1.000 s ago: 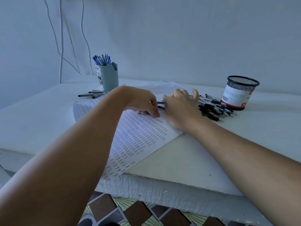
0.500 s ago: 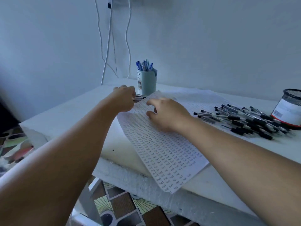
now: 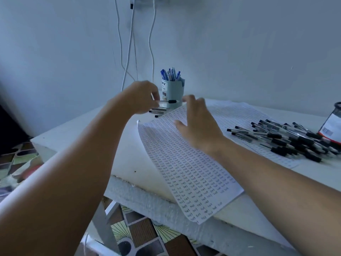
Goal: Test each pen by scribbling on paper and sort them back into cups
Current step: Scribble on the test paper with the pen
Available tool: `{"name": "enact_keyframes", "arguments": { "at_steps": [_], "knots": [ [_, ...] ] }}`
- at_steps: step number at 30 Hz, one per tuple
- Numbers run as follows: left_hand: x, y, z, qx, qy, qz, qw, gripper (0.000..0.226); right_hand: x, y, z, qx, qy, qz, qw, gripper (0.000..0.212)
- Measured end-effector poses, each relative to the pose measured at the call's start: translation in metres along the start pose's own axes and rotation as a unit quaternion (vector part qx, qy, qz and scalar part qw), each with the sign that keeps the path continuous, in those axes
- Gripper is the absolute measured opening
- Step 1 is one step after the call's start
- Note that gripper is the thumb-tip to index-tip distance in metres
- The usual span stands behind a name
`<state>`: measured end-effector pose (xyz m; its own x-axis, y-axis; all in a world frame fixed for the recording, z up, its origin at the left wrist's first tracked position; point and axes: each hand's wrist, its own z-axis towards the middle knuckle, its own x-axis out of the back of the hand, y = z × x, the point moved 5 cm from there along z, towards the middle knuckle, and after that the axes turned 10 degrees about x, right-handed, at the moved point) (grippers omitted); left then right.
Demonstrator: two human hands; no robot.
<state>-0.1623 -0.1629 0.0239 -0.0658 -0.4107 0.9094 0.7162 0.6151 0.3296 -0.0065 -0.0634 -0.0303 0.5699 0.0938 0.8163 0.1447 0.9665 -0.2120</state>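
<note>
From the head view, the left hand pinches one black-grip pen level in its fingers, just in front of the grey cup of blue pens, probably to sort it there or beside it. A few loose pens lie on the surface just below that cup. The right hand rests on the paper right of the cup, fingers released and spread, likely pinning the sheet flat. The untested pile lies far right of the cup, beside the mesh cup.
</note>
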Motion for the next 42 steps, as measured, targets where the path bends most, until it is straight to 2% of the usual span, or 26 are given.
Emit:
{"name": "enact_keyframes", "arguments": {
  "at_steps": [2, 4, 7, 10, 12, 15, 18, 20, 23, 25, 27, 29, 32, 35, 36, 38, 40, 42],
  "knots": [
    [0.014, 0.018, -0.009, -0.02, -0.002, -0.034, 0.999, 0.014, 0.011, -0.001, 0.001, 0.029, 0.088, -0.053, 0.994, 0.062],
    [0.022, 0.04, -0.018, -0.041, -0.025, -0.064, 0.997, 0.02, 0.018, -0.001, 0.002, 0.054, 0.117, -0.075, 0.989, 0.055],
    [0.021, 0.069, -0.031, -0.051, -0.103, -0.19, 0.975, 0.034, 0.029, 0.001, -0.001, 0.056, 0.072, -0.065, 0.994, 0.017],
    [0.01, 0.084, -0.037, -0.046, -0.144, -0.249, 0.957, 0.054, 0.043, 0.008, -0.014, 0.025, 0.041, -0.057, 0.997, 0.01],
    [-0.002, 0.088, -0.039, -0.03, -0.179, -0.263, 0.947, 0.07, 0.053, 0.02, -0.025, -0.011, 0.04, -0.06, 0.997, 0.015],
    [-0.019, 0.096, -0.041, -0.01, -0.255, -0.282, 0.925, 0.076, 0.066, 0.042, -0.045, -0.065, 0.031, -0.06, 0.996, 0.051],
    [-0.027, 0.113, -0.047, -0.029, -0.311, -0.226, 0.923, 0.068, 0.073, 0.054, -0.065, -0.077, 0.027, -0.094, 0.992, 0.064],
    [-0.032, 0.123, -0.05, -0.051, -0.336, -0.157, 0.927, 0.064, 0.08, 0.056, -0.074, -0.079, 0.057, -0.09, 0.991, 0.067],
    [-0.043, 0.131, -0.055, -0.062, -0.357, -0.028, 0.932, 0.089, 0.096, 0.058, -0.084, -0.088, 0.12, -0.053, 0.987, 0.071],
    [-0.051, 0.136, -0.058, -0.066, -0.36, 0.024, 0.93, 0.107, 0.105, 0.059, -0.086, -0.117, 0.137, -0.015, 0.984, 0.066],
    [-0.057, 0.146, -0.062, -0.076, -0.351, 0.067, 0.931, 0.11, 0.112, 0.06, -0.089, -0.15, 0.151, 0.041, 0.976, 0.061],
    [-0.063, 0.156, -0.067, -0.088, -0.334, 0.132, 0.929, 0.109, 0.116, 0.06, -0.092, -0.165, 0.178, 0.133, 0.961, 0.059],
    [-0.073, 0.167, -0.069, -0.097, -0.315, 0.208, 0.921, 0.119, 0.117, 0.061, -0.094, -0.196, 0.205, 0.327, 0.901, 0.049],
    [-0.074, 0.166, -0.065, -0.091, -0.317, 0.245, 0.912, 0.13, 0.111, 0.067, -0.096, -0.248, 0.232, 0.435, 0.834, 0.02],
    [-0.073, 0.164, -0.063, -0.085, -0.324, 0.249, 0.909, 0.132, 0.109, 0.068, -0.097, -0.256, 0.233, 0.478, 0.807, 0.022],
    [-0.072, 0.163, -0.061, -0.074, -0.331, 0.251, 0.907, 0.136, 0.104, 0.071, -0.104, -0.272, 0.216, 0.535, 0.77, 0.044],
    [-0.072, 0.164, -0.06, -0.07, -0.327, 0.245, 0.91, 0.135, 0.1, 0.075, -0.113, -0.296, 0.183, 0.546, 0.762, 0.066],
    [-0.072, 0.166, -0.056, -0.066, -0.318, 0.228, 0.918, 0.121, 0.095, 0.082, -0.122, -0.309, 0.151, 0.547, 0.763, 0.076]
  ]
}}
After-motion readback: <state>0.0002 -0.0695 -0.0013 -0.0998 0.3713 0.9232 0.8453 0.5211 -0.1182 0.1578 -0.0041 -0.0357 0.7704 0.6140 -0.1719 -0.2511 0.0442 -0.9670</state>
